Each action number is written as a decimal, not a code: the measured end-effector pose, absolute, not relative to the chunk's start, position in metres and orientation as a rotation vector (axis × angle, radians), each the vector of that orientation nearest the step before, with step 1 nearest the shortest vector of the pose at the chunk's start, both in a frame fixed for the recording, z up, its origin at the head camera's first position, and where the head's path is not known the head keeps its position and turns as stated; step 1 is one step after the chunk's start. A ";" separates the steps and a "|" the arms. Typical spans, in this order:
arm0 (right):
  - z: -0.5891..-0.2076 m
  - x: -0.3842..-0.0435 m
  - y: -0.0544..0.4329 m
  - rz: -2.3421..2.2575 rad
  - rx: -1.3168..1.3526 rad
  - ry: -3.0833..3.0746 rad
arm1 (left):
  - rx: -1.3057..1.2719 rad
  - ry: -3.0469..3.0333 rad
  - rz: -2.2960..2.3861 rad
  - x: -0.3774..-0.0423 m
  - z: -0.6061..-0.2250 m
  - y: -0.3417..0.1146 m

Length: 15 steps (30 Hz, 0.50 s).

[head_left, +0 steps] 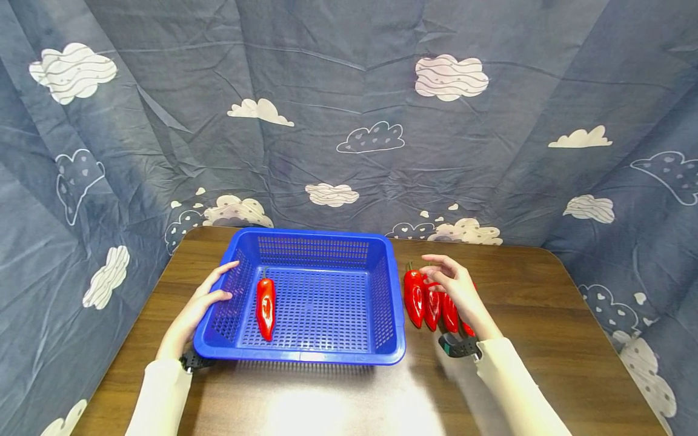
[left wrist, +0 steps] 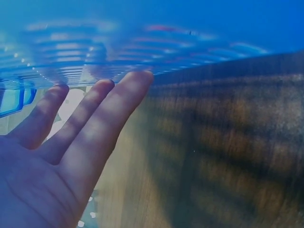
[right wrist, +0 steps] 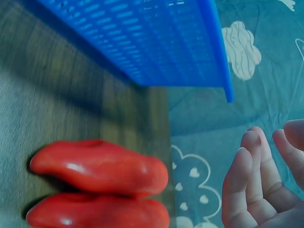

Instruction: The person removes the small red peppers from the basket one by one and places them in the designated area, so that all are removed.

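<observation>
My left hand [head_left: 199, 303] holds the left side of a blue plastic basket [head_left: 300, 356]. Its thumb and a finger reach over the rim, while other fingers [left wrist: 102, 114] rest straight against the outer wall in the left wrist view. Inside the basket, toward its left, lies one glossy red pepper [head_left: 265, 309] with a green stem. Over several more red peppers [head_left: 414, 298] on the table, right of the basket, hovers my right hand [head_left: 455, 287]. Its fingers are loosely bent with nothing between them. In the right wrist view, two peppers [right wrist: 99, 168] lie apart from these fingers [right wrist: 237, 175].
A brown wooden table [head_left: 534, 315] carries everything. Behind it hangs a dark blue-grey curtain [head_left: 305, 72] with white clouds, close to the table's back edge. The basket's raised right wall [head_left: 394, 303] stands between its inside and the row of peppers.
</observation>
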State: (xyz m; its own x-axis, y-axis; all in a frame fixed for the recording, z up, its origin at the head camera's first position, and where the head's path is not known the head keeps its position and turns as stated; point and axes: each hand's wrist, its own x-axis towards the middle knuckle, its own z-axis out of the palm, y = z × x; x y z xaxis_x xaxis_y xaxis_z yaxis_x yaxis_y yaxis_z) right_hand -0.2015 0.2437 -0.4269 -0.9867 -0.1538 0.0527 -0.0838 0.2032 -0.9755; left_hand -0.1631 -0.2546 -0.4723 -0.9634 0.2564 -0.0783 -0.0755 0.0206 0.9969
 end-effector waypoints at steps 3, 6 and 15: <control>-0.425 -0.203 0.238 -1.938 -0.262 2.367 | 0.189 2.061 2.035 -0.164 -0.473 -0.255; -0.424 -0.204 0.233 -1.954 -0.288 2.338 | 0.200 2.075 2.029 -0.164 -0.473 -0.256; -0.416 -0.208 0.214 -1.924 -0.388 2.313 | 0.245 2.083 2.040 -0.165 -0.474 -0.256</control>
State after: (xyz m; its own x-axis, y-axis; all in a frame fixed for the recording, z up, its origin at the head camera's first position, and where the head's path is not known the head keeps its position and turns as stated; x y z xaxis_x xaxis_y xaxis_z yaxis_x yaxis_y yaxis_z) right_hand -0.2077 0.2137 -0.4162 -0.9615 -0.2629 0.0798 -0.1264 0.1654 -0.9781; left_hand -0.1646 -0.2555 -0.4735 -0.9630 0.2671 -0.0373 -0.0317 0.0252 0.9992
